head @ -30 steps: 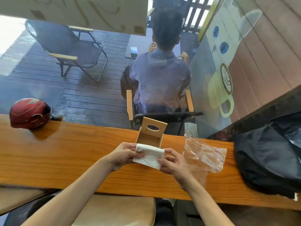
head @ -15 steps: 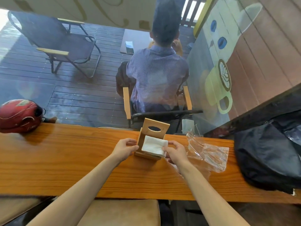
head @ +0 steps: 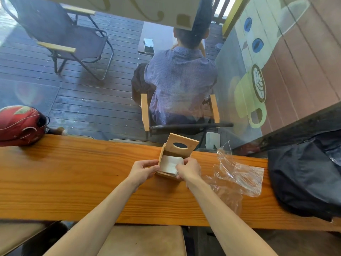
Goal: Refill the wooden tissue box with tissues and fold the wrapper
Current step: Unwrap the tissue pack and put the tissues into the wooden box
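Note:
The wooden tissue box [head: 162, 174] stands on the wooden counter [head: 73, 174], its lid [head: 181, 145] with an oval slot tipped up at the back. A white stack of tissues [head: 170, 163] sits inside the box. My left hand [head: 143, 169] grips the box's left wall. My right hand [head: 189, 169] rests at the box's right side, fingers on the tissues. The clear plastic wrapper [head: 239, 174] lies crumpled on the counter just right of my right hand.
A red helmet [head: 20, 125] sits at the counter's far left. A black bag [head: 306, 172] fills the right end. Beyond the window a person sits on a chair [head: 180, 85]. A padded stool [head: 144, 241] is below the counter's near edge.
The tissue stack went from being held above the counter in both hands down into the box. My left hand shifted onto the box's left wall.

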